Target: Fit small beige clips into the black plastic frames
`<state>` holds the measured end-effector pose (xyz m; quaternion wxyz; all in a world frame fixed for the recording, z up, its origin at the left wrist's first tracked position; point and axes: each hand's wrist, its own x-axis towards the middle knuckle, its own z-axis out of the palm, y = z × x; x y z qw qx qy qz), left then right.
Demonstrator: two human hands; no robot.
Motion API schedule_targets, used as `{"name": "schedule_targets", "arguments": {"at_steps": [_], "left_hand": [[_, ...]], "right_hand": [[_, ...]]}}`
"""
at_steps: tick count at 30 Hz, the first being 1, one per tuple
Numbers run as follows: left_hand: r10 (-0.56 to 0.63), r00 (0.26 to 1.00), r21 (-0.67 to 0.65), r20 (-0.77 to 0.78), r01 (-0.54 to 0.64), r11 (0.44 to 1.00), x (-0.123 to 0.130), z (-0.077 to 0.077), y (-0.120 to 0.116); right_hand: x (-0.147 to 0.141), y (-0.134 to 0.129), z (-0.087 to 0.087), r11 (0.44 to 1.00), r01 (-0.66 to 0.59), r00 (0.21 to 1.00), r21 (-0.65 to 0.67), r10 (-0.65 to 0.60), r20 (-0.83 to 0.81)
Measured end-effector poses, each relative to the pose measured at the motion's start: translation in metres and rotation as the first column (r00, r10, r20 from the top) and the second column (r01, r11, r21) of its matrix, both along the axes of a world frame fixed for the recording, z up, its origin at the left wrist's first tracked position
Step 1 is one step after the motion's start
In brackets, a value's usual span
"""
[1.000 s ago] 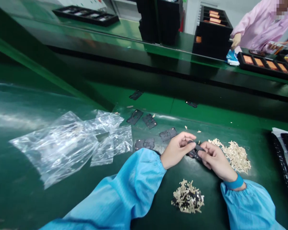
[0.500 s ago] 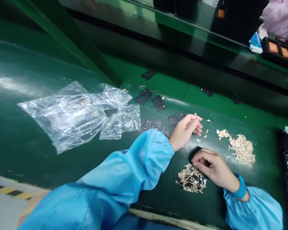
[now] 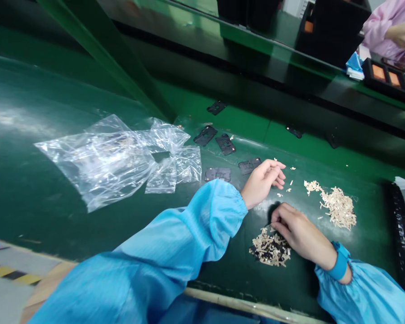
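Note:
My right hand (image 3: 295, 229) is closed in a pinch at the upper edge of a mixed pile of small beige and black pieces (image 3: 270, 247); what lies between its fingertips is too small to make out. Above and to the left, my left hand (image 3: 261, 180) hovers near the table with fingers curled and thumb against them, and anything inside is hidden. A few loose beige pieces (image 3: 280, 195) lie just right of it. Farther right is a larger pile of small beige pieces (image 3: 339, 208), with a smaller clump (image 3: 312, 186) beside it.
Several flat black plastic parts (image 3: 218, 174) lie left of and beyond my left hand. A clear plastic bag (image 3: 111, 157) rests on the green table (image 3: 37, 193). A black tray-like object (image 3: 403, 225) stands at right. Across the bench, a person in pink (image 3: 380, 24) sits by a black tray with orange parts (image 3: 367, 74).
The camera view has shifted slightly. My right hand's fingers have closed tighter at the mixed pile's edge, while my left hand has kept its pose.

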<state>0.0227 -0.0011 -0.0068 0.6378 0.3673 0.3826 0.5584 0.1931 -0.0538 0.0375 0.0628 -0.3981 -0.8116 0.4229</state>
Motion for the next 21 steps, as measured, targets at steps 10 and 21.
{"name": "schedule_targets", "arguments": {"at_steps": [10,21], "left_hand": [[-0.144,0.977,0.023,-0.158,0.150,0.988,-0.005,0.002,-0.002],[-0.271,0.938,-0.056,-0.216,0.265,0.963,-0.007,0.004,-0.007]], "right_hand": [[-0.003,0.027,-0.036,0.726,0.498,0.569,-0.474,-0.686,-0.453],[-0.010,0.023,-0.043,0.663,0.524,0.409,-0.534,-0.746,-0.525]]}}
